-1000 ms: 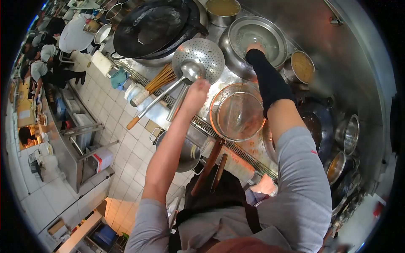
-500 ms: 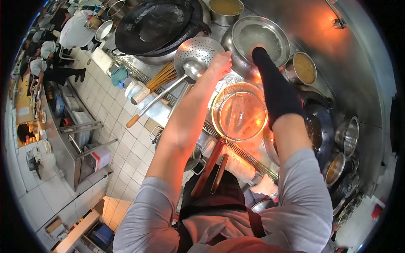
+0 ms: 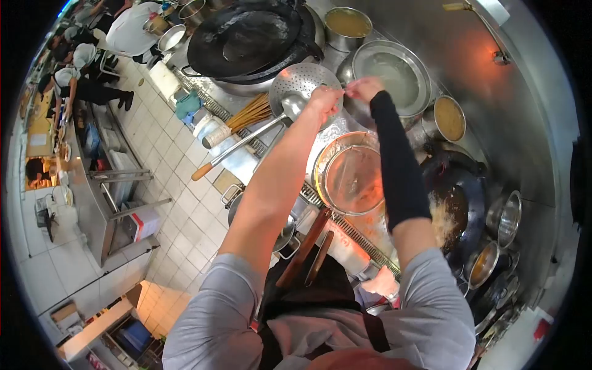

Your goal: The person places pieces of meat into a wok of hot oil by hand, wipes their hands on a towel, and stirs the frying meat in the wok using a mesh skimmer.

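Note:
My left hand (image 3: 327, 102) is closed in a pinch over the edge of a perforated steel skimmer (image 3: 297, 75). A steel ladle (image 3: 294, 106) lies in the skimmer. Fingertips nearly touching the left ones, my right hand (image 3: 365, 90) is also closed, beside a steel bowl of cloudy liquid (image 3: 404, 77). Whatever the fingers hold is too small to make out. Below the hands, round mesh strainers (image 3: 351, 179) with wooden handles rest one in the other. A black sleeve (image 3: 394, 160) covers my right forearm.
A large black wok (image 3: 243, 37) sits upper left; a second wok (image 3: 456, 213) at right holds frothing liquid. Pots of yellowish liquid (image 3: 347, 26) and brownish liquid (image 3: 450, 118) stand behind. Wooden sticks (image 3: 253, 112) lie by the counter edge. Other people (image 3: 92, 89) stand far left.
My right hand has come up from the bowl of liquid and leftward to my left hand. Pale froth now shows in the right wok. The whole view has shifted slightly.

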